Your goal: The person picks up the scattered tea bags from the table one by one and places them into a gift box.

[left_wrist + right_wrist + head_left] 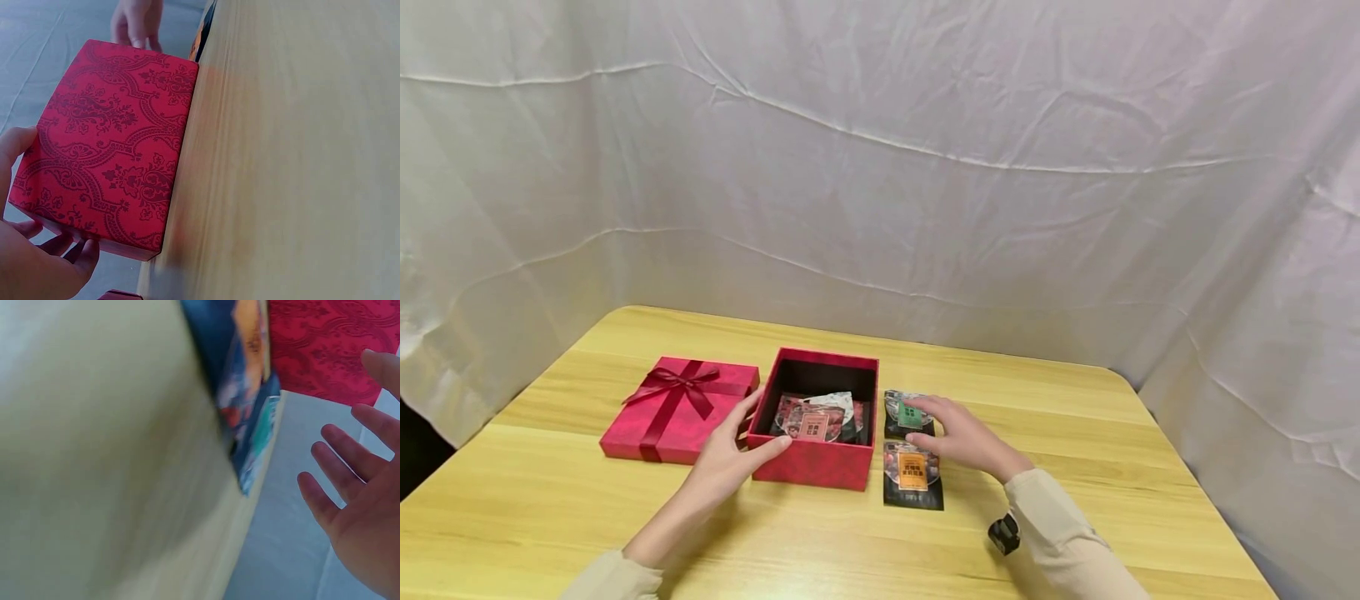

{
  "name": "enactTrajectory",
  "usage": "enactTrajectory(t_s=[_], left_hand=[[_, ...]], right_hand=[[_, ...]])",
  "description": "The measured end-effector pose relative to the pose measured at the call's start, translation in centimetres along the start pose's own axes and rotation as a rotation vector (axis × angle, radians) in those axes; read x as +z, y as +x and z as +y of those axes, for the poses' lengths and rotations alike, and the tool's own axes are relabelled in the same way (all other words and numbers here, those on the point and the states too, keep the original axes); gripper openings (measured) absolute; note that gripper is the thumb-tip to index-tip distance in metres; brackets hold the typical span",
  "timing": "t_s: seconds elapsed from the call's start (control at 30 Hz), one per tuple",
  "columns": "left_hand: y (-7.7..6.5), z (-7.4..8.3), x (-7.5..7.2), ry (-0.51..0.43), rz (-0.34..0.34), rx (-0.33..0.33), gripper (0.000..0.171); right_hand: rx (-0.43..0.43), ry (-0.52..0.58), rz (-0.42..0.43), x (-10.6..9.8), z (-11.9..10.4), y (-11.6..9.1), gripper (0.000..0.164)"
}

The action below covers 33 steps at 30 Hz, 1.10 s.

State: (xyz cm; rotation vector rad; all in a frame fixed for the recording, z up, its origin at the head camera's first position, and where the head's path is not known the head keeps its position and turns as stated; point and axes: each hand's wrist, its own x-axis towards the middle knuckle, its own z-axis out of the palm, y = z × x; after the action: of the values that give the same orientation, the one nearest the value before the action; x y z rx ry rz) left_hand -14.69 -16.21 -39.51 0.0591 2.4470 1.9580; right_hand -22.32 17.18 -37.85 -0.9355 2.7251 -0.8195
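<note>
The left hand (730,457) grips the red box (812,464) at its left side, thumb by the near rim, apparently to steady it. The right hand (962,432) is released, its fingers loosely spread above the green-labelled packet (910,417), right of the box. The orange-labelled packet (913,475) lies just nearer, both face up on the counter (805,542), perhaps so the labels read easily. More packets (815,422) lie overlapping inside the box; its ribboned lid (700,425) lies left, leaving the top open.
</note>
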Motion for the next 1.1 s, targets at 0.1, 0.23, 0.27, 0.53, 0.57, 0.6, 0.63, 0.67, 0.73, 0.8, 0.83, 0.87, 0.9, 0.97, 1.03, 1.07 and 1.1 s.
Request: enactTrajectory(t_s=[0.1,0.23,0.27,0.53,0.57,0.6,0.63,0.67,0.73,0.8,0.83,0.87,0.9,0.97,1.03,1.07,1.1], left_hand=[[0.0,-0.1,0.0,-0.003,-0.001,0.0,0.083],[0.0,-0.1,0.0,-0.003,-0.003,-0.001,0.083],[0.0,-0.1,0.0,-0.004,-0.002,-0.001,0.083],[0.0,0.0,0.0,0.005,0.0,-0.002,0.083],[0.0,0.0,0.0,0.005,0.0,-0.001,0.083],[0.0,0.0,0.0,0.005,0.001,-0.001,0.083],[0.0,0.0,0.0,0.005,0.001,-0.002,0.083],[0.0,0.0,0.0,0.004,0.002,-0.002,0.083],[0.0,0.0,0.0,0.004,0.002,-0.004,0.083],[0.0,0.0,0.0,0.003,0.003,-0.004,0.083],[0.0,0.0,0.0,0.004,0.002,-0.003,0.083],[0.0,0.0,0.0,0.004,0.002,-0.003,0.083],[0.0,0.0,0.0,0.004,0.001,-0.002,0.083],[0.0,0.0,0.0,0.003,0.001,0.0,0.083],[-0.1,0.0,0.0,0.003,0.001,0.0,0.083],[-0.1,0.0,0.0,0.002,0.0,0.001,0.083],[-0.1,0.0,0.0,0.002,-0.001,0.001,0.083]], right_hand=[[0.004,0.003,-0.014,0.3,0.6,-0.7,0.058],[0.018,0.014,-0.04,0.5,1.1,-1.5,0.061],[0.021,0.016,-0.049,0.6,1.1,-1.6,0.062],[0.047,0.044,-0.106,1.0,1.3,-2.6,0.071],[0.053,0.047,-0.11,1.1,1.3,-2.7,0.072],[0.059,0.048,-0.115,1.1,1.3,-2.7,0.073],[0.064,0.05,-0.121,1.2,1.3,-2.8,0.074],[0.071,0.049,-0.126,1.2,1.3,-2.9,0.075],[0.081,0.051,-0.137,1.2,1.3,-3.0,0.076],[0.091,0.055,-0.147,1.3,1.4,-3.2,0.079],[0.093,0.056,-0.15,1.3,1.4,-3.3,0.08],[0.096,0.061,-0.153,1.3,1.4,-3.3,0.081],[0.095,0.064,-0.155,1.4,1.4,-3.3,0.082],[0.088,0.063,-0.161,1.4,1.5,-3.4,0.083],[0.077,0.062,-0.163,1.5,1.5,-3.5,0.084],[0.072,0.061,-0.165,1.6,1.6,-3.5,0.084],[0.067,0.058,-0.167,1.7,1.6,-3.5,0.084]])
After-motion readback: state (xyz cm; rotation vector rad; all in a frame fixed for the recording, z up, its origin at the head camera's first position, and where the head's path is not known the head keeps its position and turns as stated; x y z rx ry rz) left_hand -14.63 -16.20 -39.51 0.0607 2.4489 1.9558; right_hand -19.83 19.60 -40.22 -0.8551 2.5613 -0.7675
